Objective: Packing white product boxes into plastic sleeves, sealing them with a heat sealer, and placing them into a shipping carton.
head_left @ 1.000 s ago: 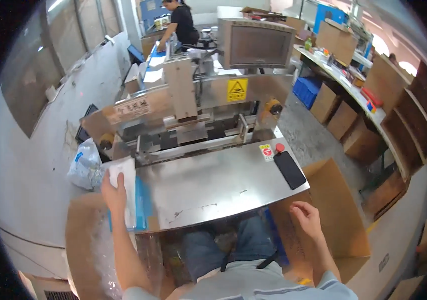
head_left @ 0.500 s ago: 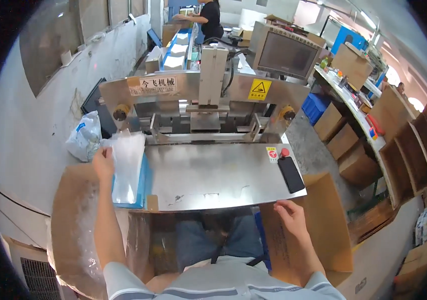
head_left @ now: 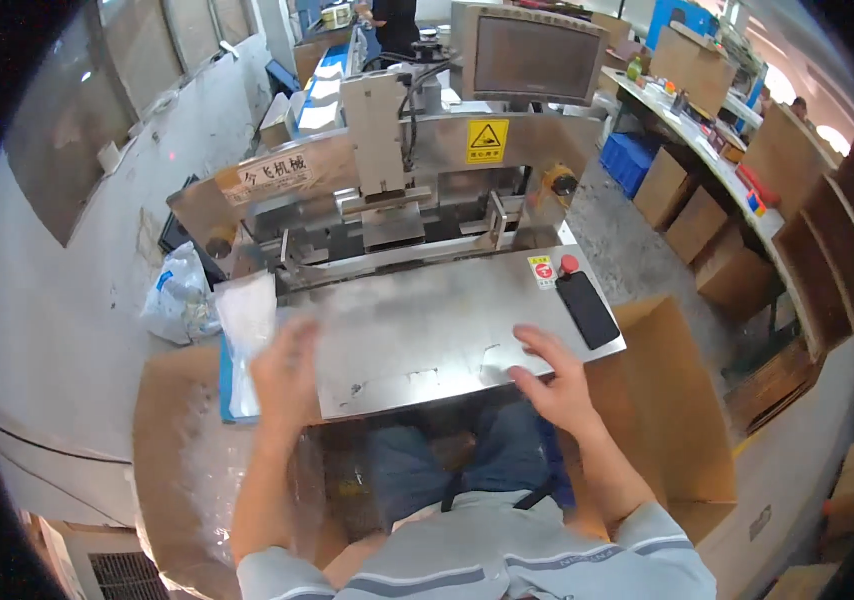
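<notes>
My left hand is smeared by motion over the left end of a shiny metal work plate. Right beside it lies a stack of clear, whitish plastic sheets or bags on a blue holder. Whether its fingers hold anything I cannot make out. Above the plate's front edge, toward the right, my right hand is open, thumb and fingers apart, with nothing in it. Behind the plate stands a metal press-like machine with an upright central column and a block beneath it.
A black phone and a red button sit at the plate's right end. Cardboard boxes flank me, the left one holding clear plastic, the right one open. A monitor stands behind; another person is at the far bench.
My left hand has left the outer side of the plastic stack and moved right over the plate. My right hand has risen from the front edge and spread open. The view has turned slightly.
</notes>
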Motion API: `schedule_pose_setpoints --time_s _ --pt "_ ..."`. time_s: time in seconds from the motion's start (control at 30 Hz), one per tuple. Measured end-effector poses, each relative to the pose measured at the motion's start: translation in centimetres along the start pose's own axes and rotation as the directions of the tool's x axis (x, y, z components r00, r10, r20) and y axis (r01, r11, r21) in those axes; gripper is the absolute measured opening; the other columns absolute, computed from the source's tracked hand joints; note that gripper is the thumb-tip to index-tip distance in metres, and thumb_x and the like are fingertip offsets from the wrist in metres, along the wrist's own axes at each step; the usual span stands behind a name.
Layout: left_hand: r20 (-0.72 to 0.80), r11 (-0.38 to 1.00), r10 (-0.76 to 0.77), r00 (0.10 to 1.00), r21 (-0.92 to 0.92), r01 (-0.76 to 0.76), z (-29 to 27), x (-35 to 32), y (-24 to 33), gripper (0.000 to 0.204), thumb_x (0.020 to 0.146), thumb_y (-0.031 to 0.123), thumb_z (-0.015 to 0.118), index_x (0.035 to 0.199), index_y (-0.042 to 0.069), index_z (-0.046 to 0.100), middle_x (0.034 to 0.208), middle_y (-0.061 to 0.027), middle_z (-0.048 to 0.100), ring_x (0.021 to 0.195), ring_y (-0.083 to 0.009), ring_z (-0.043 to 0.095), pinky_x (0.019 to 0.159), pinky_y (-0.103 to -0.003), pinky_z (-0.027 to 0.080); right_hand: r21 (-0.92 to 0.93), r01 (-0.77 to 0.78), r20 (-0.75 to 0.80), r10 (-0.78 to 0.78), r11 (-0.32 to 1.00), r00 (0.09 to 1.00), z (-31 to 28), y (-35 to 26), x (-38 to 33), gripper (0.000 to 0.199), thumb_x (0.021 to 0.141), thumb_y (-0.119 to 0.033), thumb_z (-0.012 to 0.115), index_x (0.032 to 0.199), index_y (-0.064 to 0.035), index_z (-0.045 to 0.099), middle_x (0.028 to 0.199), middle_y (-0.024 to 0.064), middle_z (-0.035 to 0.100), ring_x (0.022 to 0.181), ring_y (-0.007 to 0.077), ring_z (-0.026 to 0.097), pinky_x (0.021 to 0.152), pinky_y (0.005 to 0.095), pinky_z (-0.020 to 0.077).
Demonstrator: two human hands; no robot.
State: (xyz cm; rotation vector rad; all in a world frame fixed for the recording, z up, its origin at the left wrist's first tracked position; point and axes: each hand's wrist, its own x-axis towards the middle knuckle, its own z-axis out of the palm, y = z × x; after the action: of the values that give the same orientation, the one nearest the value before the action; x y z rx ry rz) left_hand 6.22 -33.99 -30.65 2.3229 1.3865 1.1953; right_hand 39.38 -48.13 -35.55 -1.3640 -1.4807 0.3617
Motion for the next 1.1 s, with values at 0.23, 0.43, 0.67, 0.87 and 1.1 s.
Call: schedule_pose_setpoints --time_s 0.23,0.43,0.67,0.87,1.1 --pt "0.307 0.913 0.133 0.942 -0.409 0.005 4.2 -5.6 8.7 0.013 0.091 0.004 0.065 0.103 0.003 0.071 0.089 -0.0165 0.073 0.074 -0.0292 0.073 0.065 -0.034 0.056 0.055 0.042 0.323 -0.057 0.998 0.945 3.1 -3.4 2.1 0.02 0.084 -0.013 0.077 0.099 -0.0038 0.069 0.091 0.0128 0.07 0.085 0.0286 0.069 0.076 0.036 0.0531" --pt "0.464 0.793 -0.091 0.881 -0.501 0.346 6.2 -7.6 8.4 0.011 0.091 0.009 0.072 0.091 -0.001 0.07 0.073 -0.009 0.072 0.063 -0.0103 0.066 0.057 -0.027 0.052 -0.066 0.103 0.364 -0.072 0.992 0.928 2.4 -2.4 0.7 0.006 0.085 -0.009 0.073 0.088 -0.0039 0.071 0.081 0.0118 0.071 0.074 0.0278 0.07 0.067 0.0357 0.0544" --pt "0.655 0.534 -0.3 0.693 -0.487 0.691 7.3 -8.7 8.0 0.03 0.092 0.017 0.075 0.069 0.002 0.062 0.062 -0.0005 0.064 0.052 -0.0045 0.053 0.046 -0.022 0.04 0.02 0.363 0.011 -0.363 0.932 0.932 2.2 -3.2 0.5 0.015 0.074 -0.001 0.079 0.086 -0.0037 0.07 0.101 0.0075 0.073 0.094 0.028 0.07 0.078 0.0357 0.0571" --pt "0.729 0.499 -0.343 0.592 -0.392 0.773 9.8 -8.8 4.7 0.023 0.095 0.016 0.068 0.077 0.002 0.064 0.067 -0.0046 0.064 0.054 -0.0079 0.054 0.051 -0.025 0.044 0.042 0.456 0.192 -0.455 0.889 0.87 1.6 -2.7 0.2 0.015 0.075 -0.002 0.079 0.086 -0.004 0.069 0.096 0.0076 0.071 0.102 0.0284 0.067 0.082 0.0366 0.0563" --pt "0.415 0.844 0.229 0.881 -0.535 0.033 6.4 -6.0 9.7 0.031 0.088 0.004 0.067 0.119 0.006 0.068 0.106 -0.0169 0.071 0.081 -0.03 0.07 0.071 -0.036 0.055 -0.06 0.365 0.371 -0.319 0.929 0.872 1.8 -1.7 -0.4 0.014 0.077 -0.007 0.076 0.083 -0.0025 0.063 0.089 0.0102 0.067 0.092 0.0299 0.066 0.079 0.0391 0.0546"
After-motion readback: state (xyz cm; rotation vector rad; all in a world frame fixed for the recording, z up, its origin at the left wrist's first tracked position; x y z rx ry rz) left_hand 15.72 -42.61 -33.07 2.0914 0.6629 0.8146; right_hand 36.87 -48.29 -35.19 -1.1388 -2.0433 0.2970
